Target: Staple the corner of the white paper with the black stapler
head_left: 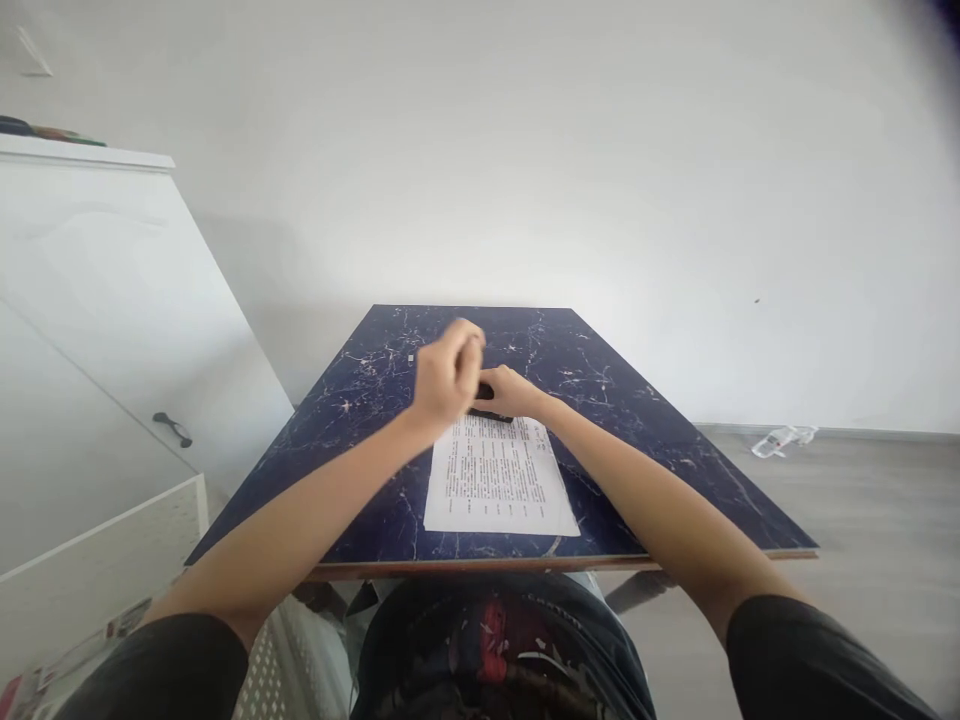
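A printed white sheet of paper (499, 478) lies on a dark blue marbled table (637, 420). At the sheet's far edge sits a small black object (487, 402), maybe a stapler. My right hand (510, 392) rests on it, fingers curled over it. My left hand (448, 372) hovers just above and to the left, raised off the table, fingers closed in a loose fist. What the left hand holds, if anything, is hidden. It is slightly blurred.
A white cabinet (90, 330) with a black handle (172, 429) stands at the left. A plastic bottle (781, 439) lies on the grey floor at the right, by the white wall. A tiny light object (411, 359) sits on the table's far left.
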`<action>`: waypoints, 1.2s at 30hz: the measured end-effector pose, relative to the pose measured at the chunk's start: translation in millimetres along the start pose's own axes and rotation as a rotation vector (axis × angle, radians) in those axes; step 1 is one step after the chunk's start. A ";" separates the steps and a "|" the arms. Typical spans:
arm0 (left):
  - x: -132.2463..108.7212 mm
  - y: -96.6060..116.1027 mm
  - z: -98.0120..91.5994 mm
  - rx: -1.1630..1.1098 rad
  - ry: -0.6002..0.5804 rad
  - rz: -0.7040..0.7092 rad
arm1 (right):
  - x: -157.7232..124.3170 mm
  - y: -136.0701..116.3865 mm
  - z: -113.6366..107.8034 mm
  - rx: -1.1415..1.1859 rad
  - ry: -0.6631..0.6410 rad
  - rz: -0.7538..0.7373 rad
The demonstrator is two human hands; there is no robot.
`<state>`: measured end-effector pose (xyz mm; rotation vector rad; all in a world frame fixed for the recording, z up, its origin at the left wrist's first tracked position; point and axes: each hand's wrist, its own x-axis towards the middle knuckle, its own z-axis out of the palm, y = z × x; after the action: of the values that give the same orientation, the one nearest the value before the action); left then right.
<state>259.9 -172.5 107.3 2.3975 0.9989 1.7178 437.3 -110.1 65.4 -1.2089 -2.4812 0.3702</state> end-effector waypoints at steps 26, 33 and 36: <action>-43.5 -97.0 45.1 0.343 -0.639 -0.076 | -52.1 110.1 -56.9 -0.110 0.025 0.236; -43.7 -96.4 43.2 0.332 -0.603 -0.076 | -46.0 104.8 -47.3 -0.081 0.030 0.163; -44.6 -97.9 43.5 0.332 -0.603 -0.103 | -46.2 103.9 -46.6 -0.075 0.033 0.149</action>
<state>242.1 -103.0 16.1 2.7239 1.3293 0.7432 556.5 -80.8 58.7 -1.4240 -2.4040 0.2950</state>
